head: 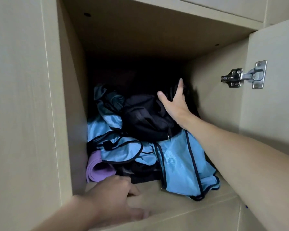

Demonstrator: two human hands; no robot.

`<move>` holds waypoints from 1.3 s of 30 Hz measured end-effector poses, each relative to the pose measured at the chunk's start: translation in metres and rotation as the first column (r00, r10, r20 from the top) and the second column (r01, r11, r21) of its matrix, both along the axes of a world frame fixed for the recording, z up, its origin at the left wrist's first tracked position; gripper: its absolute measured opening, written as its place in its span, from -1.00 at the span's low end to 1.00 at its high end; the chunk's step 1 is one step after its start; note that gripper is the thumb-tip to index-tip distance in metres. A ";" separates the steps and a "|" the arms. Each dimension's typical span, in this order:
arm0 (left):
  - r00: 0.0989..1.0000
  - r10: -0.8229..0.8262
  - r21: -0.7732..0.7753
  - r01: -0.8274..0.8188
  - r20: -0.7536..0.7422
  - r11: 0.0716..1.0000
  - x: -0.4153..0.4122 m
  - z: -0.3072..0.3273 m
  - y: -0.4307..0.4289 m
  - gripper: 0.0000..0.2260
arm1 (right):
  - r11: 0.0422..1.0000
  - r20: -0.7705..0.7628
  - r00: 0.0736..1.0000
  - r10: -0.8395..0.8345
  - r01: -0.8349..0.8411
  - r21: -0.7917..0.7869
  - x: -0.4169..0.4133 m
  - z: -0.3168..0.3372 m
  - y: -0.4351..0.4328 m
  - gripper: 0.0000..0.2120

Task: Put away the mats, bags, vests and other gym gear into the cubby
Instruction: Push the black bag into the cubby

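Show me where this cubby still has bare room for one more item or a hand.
Free: the shelf floor strip before the pile, between the left hand and the blue vests; the dark space above the black bag. Crowded: lower back, purple mat beneath vests, right hand on the bag.

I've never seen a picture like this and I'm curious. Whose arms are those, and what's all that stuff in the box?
No machine here: a person wears a camera on their head, so you see their own arms. The box is a cubby with its door open. Inside lie a rolled purple mat, shiny blue vests and a black bag on top. The right hand presses on the black bag. The left hand rests at the cubby's front, holding nothing.
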State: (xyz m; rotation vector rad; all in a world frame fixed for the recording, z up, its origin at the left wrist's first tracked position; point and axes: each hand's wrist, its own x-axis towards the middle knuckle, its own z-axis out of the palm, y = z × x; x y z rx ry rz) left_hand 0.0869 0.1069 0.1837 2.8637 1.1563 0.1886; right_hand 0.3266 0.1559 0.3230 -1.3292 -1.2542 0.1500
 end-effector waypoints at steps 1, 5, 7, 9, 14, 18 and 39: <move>1.000 0.006 -0.007 -0.006 0.006 1.000 0.000 0.000 0.000 -0.40 | 0.999 -0.022 1.000 -0.018 0.019 0.051 -0.002 -0.005 -0.001 -0.10; 0.999 0.044 -0.042 -0.044 -0.007 0.998 0.001 0.003 -0.004 -0.41 | 0.943 -0.067 0.983 -0.170 0.182 0.278 -0.009 -0.019 0.009 -0.14; 0.999 0.045 -0.021 -0.046 -0.028 0.999 0.003 0.003 -0.003 -0.34 | 0.909 -0.088 0.972 -0.218 0.235 0.344 -0.011 -0.022 0.016 -0.19; 0.997 0.052 -0.006 -0.052 -0.049 0.999 0.004 0.003 -0.002 -0.34 | 0.869 -0.121 0.956 -0.267 0.294 0.399 -0.016 -0.024 0.022 -0.23; 0.996 0.065 0.041 -0.062 -0.065 0.997 0.000 -0.006 -0.004 -0.29 | 0.984 0.020 0.995 -0.100 0.096 0.147 -0.028 -0.010 0.063 -0.16; 0.996 0.080 0.065 -0.077 -0.046 0.995 -0.003 -0.016 0.003 -0.20 | 0.979 0.262 0.959 0.109 -0.058 -0.194 -0.029 0.002 0.075 -0.21; 0.990 0.125 -0.076 -0.119 0.068 0.990 0.002 -0.010 -0.006 -0.28 | 0.995 0.652 0.754 -0.078 0.013 0.103 -0.028 -0.082 -0.033 -0.16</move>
